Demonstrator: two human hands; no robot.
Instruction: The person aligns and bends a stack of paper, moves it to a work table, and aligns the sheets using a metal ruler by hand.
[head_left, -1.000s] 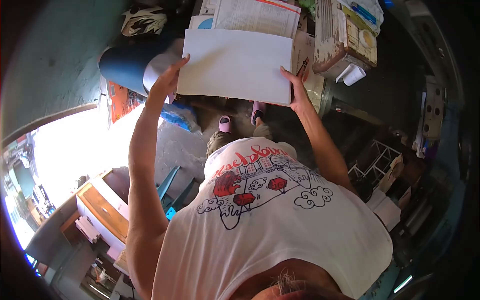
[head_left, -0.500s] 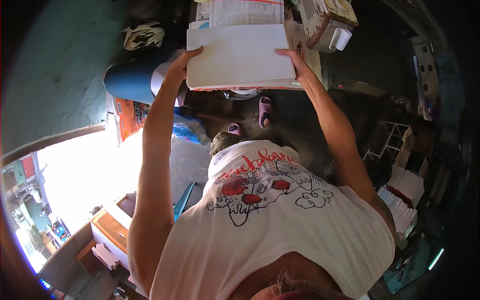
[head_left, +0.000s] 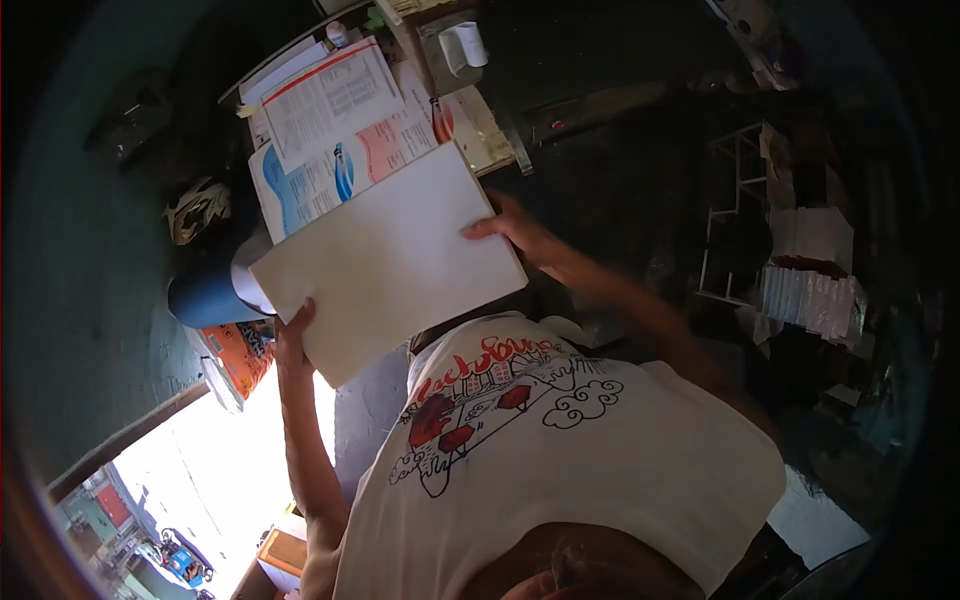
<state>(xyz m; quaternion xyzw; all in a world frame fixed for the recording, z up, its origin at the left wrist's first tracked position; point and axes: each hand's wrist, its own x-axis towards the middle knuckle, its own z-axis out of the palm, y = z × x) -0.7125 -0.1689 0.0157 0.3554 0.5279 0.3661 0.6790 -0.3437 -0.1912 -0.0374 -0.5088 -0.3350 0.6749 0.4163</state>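
A stack of white paper [head_left: 390, 262] is held level in front of my chest, tilted across the view. My left hand [head_left: 292, 338] grips its near left edge, thumb on top. On the right edge, my right hand [head_left: 508, 226] has its thumb over the top sheet and its fingers hidden underneath. Beyond the stack, a table bears printed sheets [head_left: 335, 105] with blue and pink patches, partly covered by the paper.
A metal box [head_left: 445, 55] with a white roll [head_left: 463, 48] stands on the table's right side. To the left are a dark blue roll [head_left: 205, 298] and an orange bag [head_left: 238, 358]. A bright doorway [head_left: 200, 475] opens at lower left. White bundles [head_left: 812, 300] lie at right.
The paper stack has come nearer my body with both hands on it, uncovering more printed sheets. My view has turned, so the table now appears tilted and further left.
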